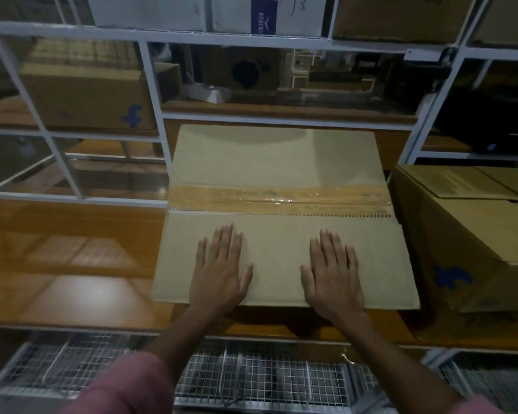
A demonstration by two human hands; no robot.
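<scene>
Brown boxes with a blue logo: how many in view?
2. Left box on the shelf behind the white frame; right box on the wooden table, beside the flattened carton. Others' logos may be hidden.

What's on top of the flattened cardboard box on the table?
The left hand and right hand rest flat on the near panel of the flattened cardboard box; a tape strip crosses its middle. Anything beneath it is covered.

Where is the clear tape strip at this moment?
In the head view, the tape strip runs across the middle of the cardboard box, just beyond the left hand and right hand lying flat on it.
</scene>
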